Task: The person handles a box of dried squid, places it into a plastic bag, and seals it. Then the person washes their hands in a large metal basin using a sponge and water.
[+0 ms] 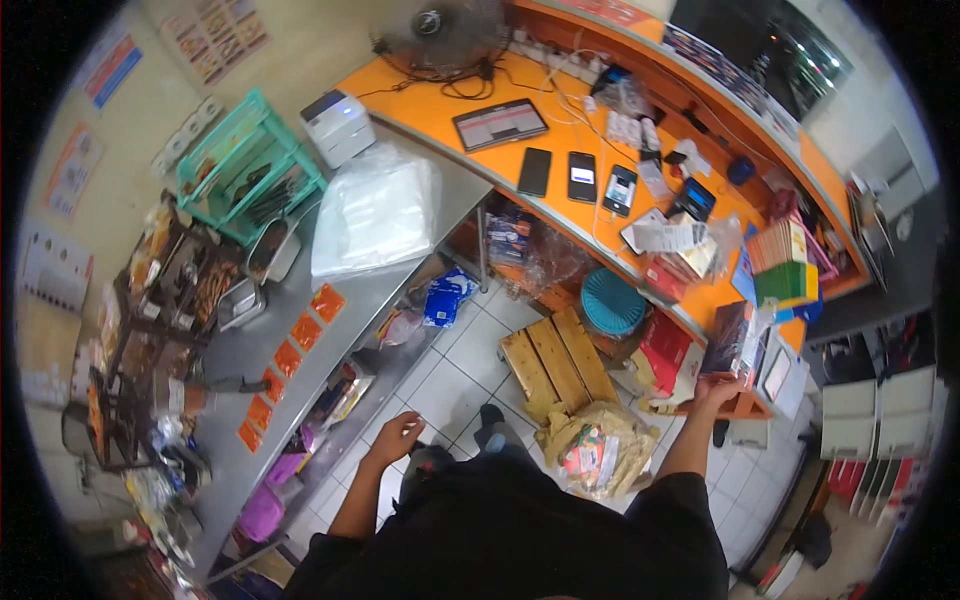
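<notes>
My right hand (721,391) grips the lower end of a dark plastic-wrapped pack (729,341) at the right end of the orange counter (420,86). Whether the pack rests on the counter I cannot tell. Beside it lies a tablet or phone with a pale screen (777,375). Just above stands a green and yellow box of upright paper envelopes or sleeves (787,277). My left hand (397,437) hangs over the tiled floor, fingers loosely curled, with nothing seen in it. Nearest to it is the steel table (300,390) with a row of orange sachets (306,331).
A wooden stool (559,360), a brown bag of packets (600,457) and a teal round stool (613,300) crowd the floor ahead. Phones (582,176), a tablet (500,124) and cables lie on the counter. Clear plastic bags (379,217) and a printer (337,127) stand left.
</notes>
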Tool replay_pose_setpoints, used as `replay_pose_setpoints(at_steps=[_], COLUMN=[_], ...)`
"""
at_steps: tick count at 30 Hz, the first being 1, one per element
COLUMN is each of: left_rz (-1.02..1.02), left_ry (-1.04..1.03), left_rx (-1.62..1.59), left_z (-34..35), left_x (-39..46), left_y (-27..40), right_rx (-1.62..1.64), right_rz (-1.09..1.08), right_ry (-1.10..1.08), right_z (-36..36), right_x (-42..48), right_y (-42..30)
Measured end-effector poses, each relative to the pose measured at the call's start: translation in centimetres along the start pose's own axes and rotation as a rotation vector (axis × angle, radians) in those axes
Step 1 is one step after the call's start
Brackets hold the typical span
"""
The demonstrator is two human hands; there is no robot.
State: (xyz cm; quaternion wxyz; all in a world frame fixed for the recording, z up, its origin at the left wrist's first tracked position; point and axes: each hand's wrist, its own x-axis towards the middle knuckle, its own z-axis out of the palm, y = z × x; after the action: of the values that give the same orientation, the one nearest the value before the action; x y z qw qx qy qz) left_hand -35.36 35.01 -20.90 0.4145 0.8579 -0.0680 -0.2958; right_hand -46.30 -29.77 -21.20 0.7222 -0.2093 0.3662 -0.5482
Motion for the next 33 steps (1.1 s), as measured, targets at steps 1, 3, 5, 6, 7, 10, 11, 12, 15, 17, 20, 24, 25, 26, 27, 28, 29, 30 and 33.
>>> replay_pose_setpoints(at_steps=[1, 3, 5, 6, 7, 10, 11, 12, 15, 17, 20, 24, 25, 26, 27, 28, 29, 30, 33], left_rz=[-0.067, -0.110, -0.290, -0.340, -0.391, -0.468, -0.387, -0.306, -0.550, -0.488, -0.615, -0.578, -0.569, -0.421, -0.330, -0.370, -0.418, -0.499, -0.665], left_ry=[0.014, 0.082, 0.048, 0.031, 0.011, 0.004, 0.007, 0.011, 0.466, 0.459, 0.304, 0.245, 0.264, 0.370, 0.453, 0.429, 0.414, 0.368, 0.303], left_rx=[0.033, 0.142, 0.126, 0.167, 0.208, 0.175, 0.190, 0.201, -0.589, -0.467, -0.399, -0.331, -0.304, -0.301, -0.247, -0.279, -0.313, -0.318, -0.352], left_z=[0.5, 1.7, 2.9, 3.7, 4.5, 6.2, 6.5, 6.9, 8.2, 7.5, 5.6, 1.4, 0.8, 1.1, 0.9, 0.6, 0.3, -0.4, -2.2], left_x=[-0.6, -2.4, -4.6, -5.9, -7.4, -11.7, -13.2, -13.7, -13.5, -13.7, -11.2, -7.4, -6.4, -5.8, -4.5, -3.6, -2.8, -1.6, 2.9], left_y=[-2.3, -6.9, -11.6, -14.5, -17.2, -22.6, -24.0, -24.5, -18.2, -19.0, -15.6, -14.1, -14.6, -16.7, -17.4, -18.3, -18.9, -18.3, -13.9], right_rx=[0.040, -0.095, -0.264, -0.336, -0.409, -0.816, -1.040, -1.215, -1.581, -1.585, -1.600, -1.294, -1.350, -1.334, -1.292, -1.242, -1.315, -1.389, -1.511], right_rz=[0.106, 0.162, 0.098, 0.078, 0.056, -0.142, -0.172, -0.167, -0.369, -0.319, -0.324, -0.724, -0.769, -0.680, -0.767, -0.846, -0.811, -0.780, -1.202], right_ry=[-0.110, -0.291, -0.338, -0.313, -0.288, -0.038, 0.105, 0.165, -0.273, -0.812, -1.834, -1.821, -1.791, -1.767, -1.717, -1.669, -1.656, -1.635, -1.663], right_z=[1.9, 2.5, 4.2, 2.5, 1.6, -3.2, -6.6, -9.5, -15.7, -10.5, -2.4, 6.7, 10.6, 15.8, 19.6, 23.1, 27.2, 30.9, 38.1], right_x=[0.6, 2.0, 0.1, 1.2, 1.9, 0.1, 0.2, -0.8, -7.3, -19.4, -26.2, -25.4, -24.7, -25.2, -24.1, -23.0, -23.0, -22.5, -14.7], right_y=[0.3, 1.5, 2.9, 4.5, 5.8, 11.3, 13.7, 16.2, 21.8, 22.4, 22.5, 28.6, 29.0, 28.5, 29.1, 30.0, 30.2, 30.8, 37.3])
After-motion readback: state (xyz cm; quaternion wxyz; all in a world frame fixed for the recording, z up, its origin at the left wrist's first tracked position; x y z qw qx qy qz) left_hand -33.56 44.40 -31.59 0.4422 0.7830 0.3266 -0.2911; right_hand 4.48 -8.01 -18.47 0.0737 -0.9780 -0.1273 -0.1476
